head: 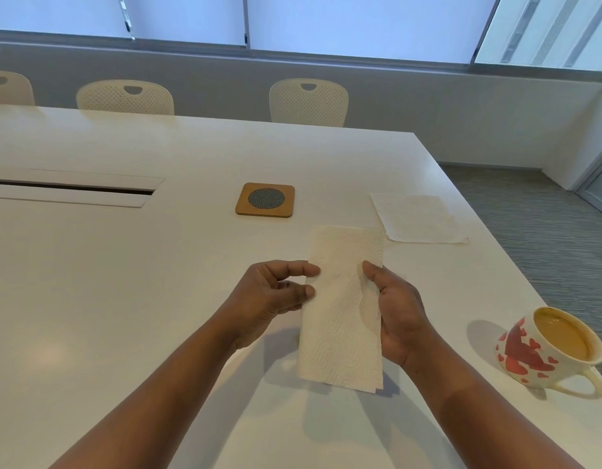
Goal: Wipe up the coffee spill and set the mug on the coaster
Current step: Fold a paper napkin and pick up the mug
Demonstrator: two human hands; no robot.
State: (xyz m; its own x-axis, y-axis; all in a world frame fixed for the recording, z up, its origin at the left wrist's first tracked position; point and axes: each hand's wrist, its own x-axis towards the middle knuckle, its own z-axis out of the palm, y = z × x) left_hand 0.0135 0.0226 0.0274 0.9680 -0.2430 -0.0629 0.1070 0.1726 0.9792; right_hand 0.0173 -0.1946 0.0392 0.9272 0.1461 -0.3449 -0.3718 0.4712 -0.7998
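Observation:
Both my hands hold a folded white paper towel point(343, 309) above the white table point(123, 282). My left hand point(272, 299) pinches its left edge between thumb and fingers. My right hand point(397, 309) grips its right edge, thumb on top. A square wooden coaster point(265, 200) with a dark mesh centre lies flat beyond the towel. A white mug with red hearts point(543, 350) stands at the near right, holding light brown coffee, its handle toward me. I see no coffee spill on the table.
A second paper towel point(418, 216) lies flat to the right of the coaster, near the table's right edge. A cable slot point(73, 189) cuts into the table at the left. Chairs point(308, 101) stand along the far side. Carpet floor point(546, 225) lies to the right.

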